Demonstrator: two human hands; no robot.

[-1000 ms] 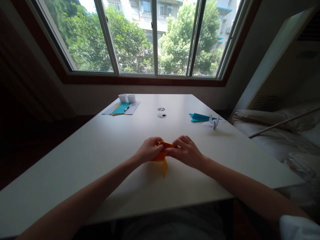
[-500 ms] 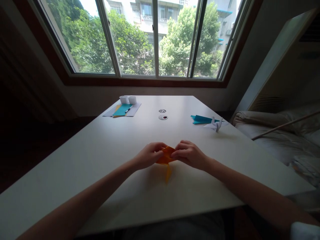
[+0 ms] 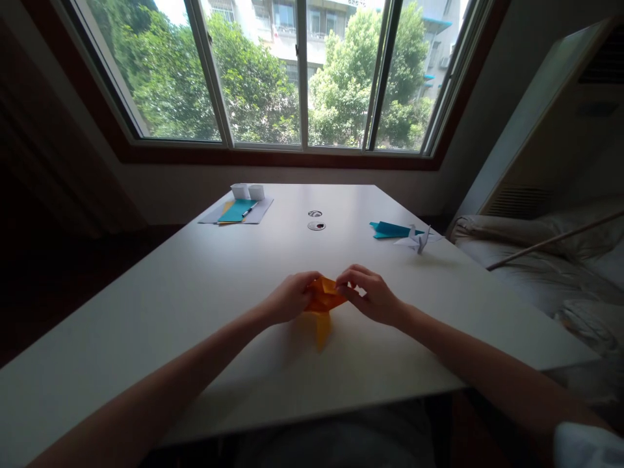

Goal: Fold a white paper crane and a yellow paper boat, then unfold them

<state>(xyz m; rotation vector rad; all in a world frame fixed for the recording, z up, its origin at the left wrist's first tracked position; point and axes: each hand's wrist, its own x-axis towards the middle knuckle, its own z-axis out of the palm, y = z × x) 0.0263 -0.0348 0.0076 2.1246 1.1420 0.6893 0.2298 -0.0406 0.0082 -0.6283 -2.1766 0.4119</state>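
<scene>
Folded orange paper is held between my two hands over the near part of the white table. One pointed flap of it hangs down toward me. My left hand grips the paper's left side, thumb on the near face. At its upper right edge, my right hand pinches the paper between thumb and fingers. Some folds and the far side of the paper are hidden by my fingers.
Far left lie sheets of paper with a pen on top, beside two white paper boxes. Two round discs lie mid-table. On the right are a blue folded paper and a white paper crane.
My right hand has shifted its pinch up to the paper's upper right edge. The orange paper has turned slightly, showing more of its inner folds and a wider lower flap.
</scene>
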